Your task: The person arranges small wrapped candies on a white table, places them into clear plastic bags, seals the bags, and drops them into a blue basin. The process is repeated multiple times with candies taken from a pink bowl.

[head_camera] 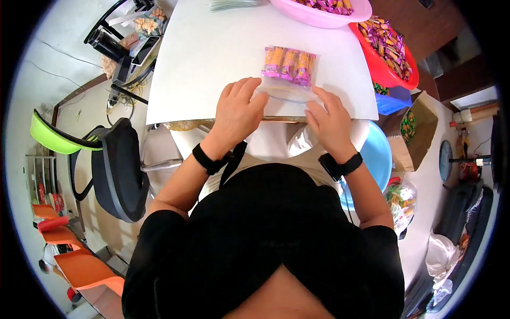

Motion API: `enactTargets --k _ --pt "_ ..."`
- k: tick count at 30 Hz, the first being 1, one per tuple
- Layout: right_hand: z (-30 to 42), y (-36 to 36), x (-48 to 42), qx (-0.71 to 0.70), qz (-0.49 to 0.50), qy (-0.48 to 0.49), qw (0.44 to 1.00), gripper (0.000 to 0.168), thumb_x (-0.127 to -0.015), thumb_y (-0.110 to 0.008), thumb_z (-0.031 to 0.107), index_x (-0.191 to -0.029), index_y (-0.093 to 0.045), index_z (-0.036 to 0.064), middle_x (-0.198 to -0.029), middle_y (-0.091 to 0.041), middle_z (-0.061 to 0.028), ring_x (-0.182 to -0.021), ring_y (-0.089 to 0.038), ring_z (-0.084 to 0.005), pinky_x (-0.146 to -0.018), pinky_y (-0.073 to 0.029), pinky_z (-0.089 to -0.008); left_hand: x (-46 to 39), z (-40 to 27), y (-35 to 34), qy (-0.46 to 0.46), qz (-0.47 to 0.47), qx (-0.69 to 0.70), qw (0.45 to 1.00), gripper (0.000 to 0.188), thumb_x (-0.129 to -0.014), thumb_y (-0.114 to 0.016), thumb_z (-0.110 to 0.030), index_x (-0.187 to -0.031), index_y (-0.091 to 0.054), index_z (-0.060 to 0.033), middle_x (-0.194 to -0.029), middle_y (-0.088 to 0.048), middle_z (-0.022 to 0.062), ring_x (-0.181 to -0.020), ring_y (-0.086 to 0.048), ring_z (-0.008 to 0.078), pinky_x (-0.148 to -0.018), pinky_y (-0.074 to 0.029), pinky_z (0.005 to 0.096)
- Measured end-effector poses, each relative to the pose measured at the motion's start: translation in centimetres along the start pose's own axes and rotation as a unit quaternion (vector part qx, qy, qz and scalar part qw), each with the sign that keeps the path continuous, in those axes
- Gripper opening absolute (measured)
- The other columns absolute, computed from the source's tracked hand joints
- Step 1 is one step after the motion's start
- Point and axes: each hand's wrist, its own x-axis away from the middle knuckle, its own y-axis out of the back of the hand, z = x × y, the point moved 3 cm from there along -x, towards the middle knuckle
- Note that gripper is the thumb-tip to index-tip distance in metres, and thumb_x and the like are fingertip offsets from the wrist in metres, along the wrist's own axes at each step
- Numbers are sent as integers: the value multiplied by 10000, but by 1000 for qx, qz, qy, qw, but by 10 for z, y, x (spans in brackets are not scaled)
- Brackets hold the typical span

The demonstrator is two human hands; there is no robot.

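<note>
A clear plastic bag [286, 92] lies flat on the white table, its unfilled end towards me. Several snack sticks in yellow and purple wrappers [287, 63] sit side by side in its far part. My left hand [240, 105] is at the near left corner of the bag, thumb and forefinger apart at its edge. At the near right corner is my right hand [331, 121], its fingertips at the bag's edge. Whether either hand pinches the film cannot be made out. Both wrists wear black bands.
On the white table [207, 67] stand a pink basin [322, 18] of wrapped sticks and a stack of clear bags [233, 4]. To the right are a red basin [412, 75], a blue crate [394, 101], a cardboard box [424, 131] and a light-blue basin [376, 155]. A black-and-green chair [119, 171] stands left.
</note>
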Motion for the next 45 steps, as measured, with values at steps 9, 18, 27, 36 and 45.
enactTargets --k 9,18,27,36,45 --pt "-4 -3 -8 80 35 80 993 184 -761 -662 124 -935 -650 65 -1185 -602 -103 -1111 -556 -280 -816 -500 -395 -11 2 -4 -85 53 -99 990 263 -772 -621 -132 -1032 -657 -138 -1220 -550 85 -1184 -507 247 -999 -392 457" --pt "-21 16 -32 24 -5 121 992 138 -751 -676 83 -875 -625 55 -977 -633 -77 -880 -614 -267 -719 -522 -362 -30 17 11 -145 48 -99 983 136 -749 -628 -135 -879 -629 -99 -979 -582 25 -949 -567 184 -817 -444 342" --pt "-21 45 -75 -68 -40 93 992 134 -756 -715 51 -874 -655 30 -951 -660 -92 -855 -642 -270 -743 -538 -353 -62 33 34 -92 -43 55 993 111 -746 -734 -98 -837 -675 -73 -914 -642 55 -856 -617 228 -732 -497 354" --pt "-19 63 -103 -111 -23 92 989 111 -763 -709 25 -851 -643 23 -881 -656 -105 -793 -645 -275 -692 -524 -339 -81 43 59 -38 -52 196 979 89 -756 -747 -22 -830 -696 -22 -891 -670 89 -767 -651 233 -683 -536 321" --pt "-14 69 -108 -286 33 12 957 64 -808 -703 4 -822 -640 10 -800 -639 -46 -711 -602 -130 -622 -489 -253 -78 43 83 69 16 306 949 46 -787 -710 16 -820 -680 6 -807 -665 64 -710 -617 135 -635 -494 256"
